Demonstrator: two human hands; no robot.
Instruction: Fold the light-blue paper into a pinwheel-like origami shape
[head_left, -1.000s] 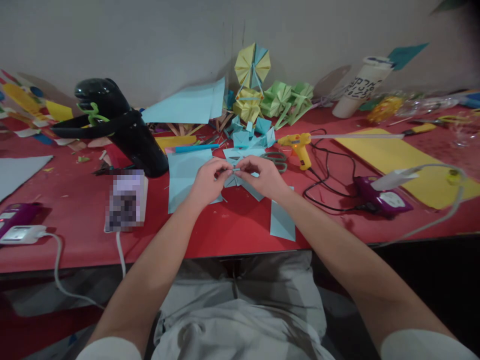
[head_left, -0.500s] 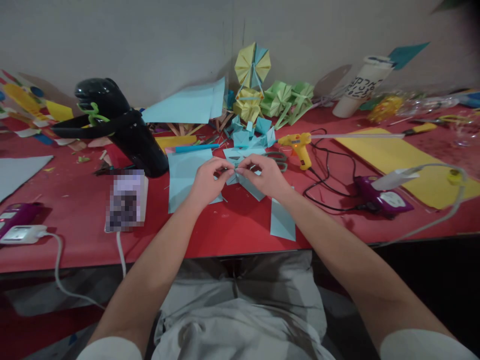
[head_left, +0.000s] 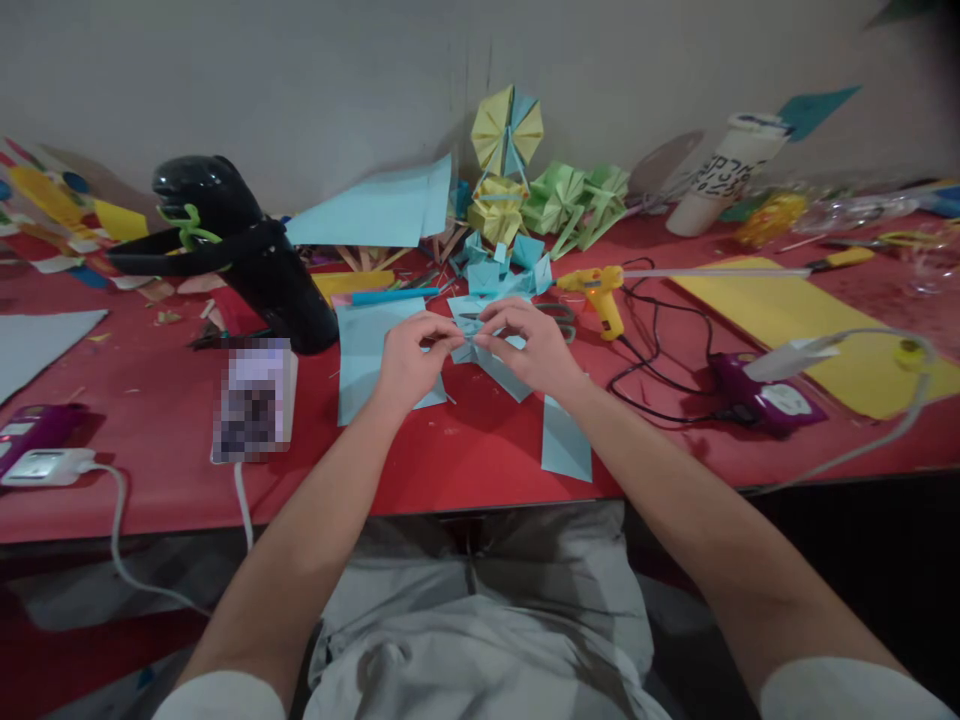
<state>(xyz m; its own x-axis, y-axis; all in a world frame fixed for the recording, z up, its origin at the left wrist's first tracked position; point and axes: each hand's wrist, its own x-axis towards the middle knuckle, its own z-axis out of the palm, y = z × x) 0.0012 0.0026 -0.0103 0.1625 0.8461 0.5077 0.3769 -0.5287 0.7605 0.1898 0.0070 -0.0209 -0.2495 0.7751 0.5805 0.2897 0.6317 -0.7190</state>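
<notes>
Over the middle of the red table, my left hand (head_left: 420, 357) and my right hand (head_left: 527, 343) face each other, thumbs and forefingers pinched together. Between their fingertips is a small piece of light-blue paper (head_left: 469, 340), mostly covered, so I cannot make out its shape. Beneath the hands lie more light-blue sheets, one at the left (head_left: 360, 365) and a small one (head_left: 566, 442) near the front edge. Grey-handled scissors (head_left: 562, 318) are partly hidden behind my right hand. A blue pen (head_left: 394, 296) rests beyond my left hand.
A yellow glue gun (head_left: 600, 295) and its black cord lie right of my hands, by a purple power strip (head_left: 772, 395). To the left are a black bottle (head_left: 277, 285) and a phone (head_left: 255, 400). Folded yellow paper figures (head_left: 499, 205) stand at the back.
My hands have drawn slightly apart, my left hand shifting a little to the left. Both keep their pinch. The things on the table stay where they were.
</notes>
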